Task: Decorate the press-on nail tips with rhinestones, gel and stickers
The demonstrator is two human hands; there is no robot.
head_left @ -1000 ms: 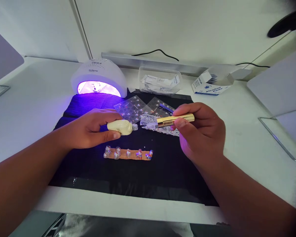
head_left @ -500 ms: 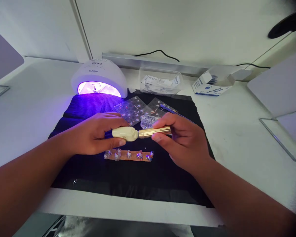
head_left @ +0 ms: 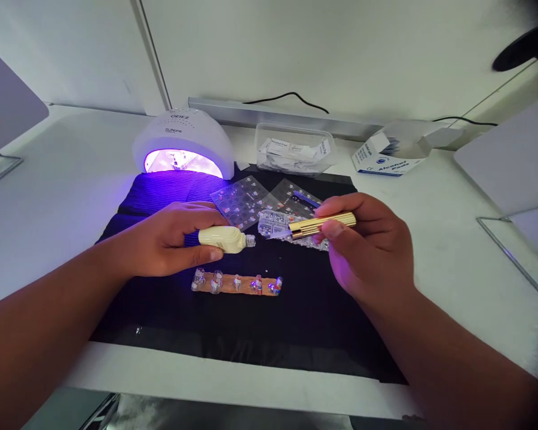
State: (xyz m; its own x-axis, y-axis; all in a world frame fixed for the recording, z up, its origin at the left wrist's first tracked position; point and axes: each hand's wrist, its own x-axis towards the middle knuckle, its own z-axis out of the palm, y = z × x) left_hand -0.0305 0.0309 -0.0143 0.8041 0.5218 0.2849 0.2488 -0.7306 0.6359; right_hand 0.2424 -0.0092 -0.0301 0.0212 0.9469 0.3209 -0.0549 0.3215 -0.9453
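Observation:
My left hand (head_left: pixel 173 239) grips a small cream bottle (head_left: pixel 222 239) lying sideways, its open neck pointing right. My right hand (head_left: pixel 367 245) holds the gold brush cap (head_left: pixel 323 224) level, a short way to the right of the bottle and apart from it. Just below the bottle, on the black mat (head_left: pixel 251 322), lies a brown strip (head_left: pixel 237 283) with several clear decorated nail tips on it. Behind the hands lie clear sticker sheets (head_left: pixel 244 200) and a clear tray of nail tips (head_left: pixel 275 222).
A white UV nail lamp (head_left: pixel 183 140) glows purple at the mat's back left. Behind the mat stand a clear tub of wipes (head_left: pixel 293 149) and an open box of alcohol pads (head_left: pixel 388 155). Wire stands sit at the far left and at the right (head_left: pixel 511 257).
Half a second ago the gold cap was joined to the bottle's neck. My right hand has since pulled it out and moved it right and slightly up.

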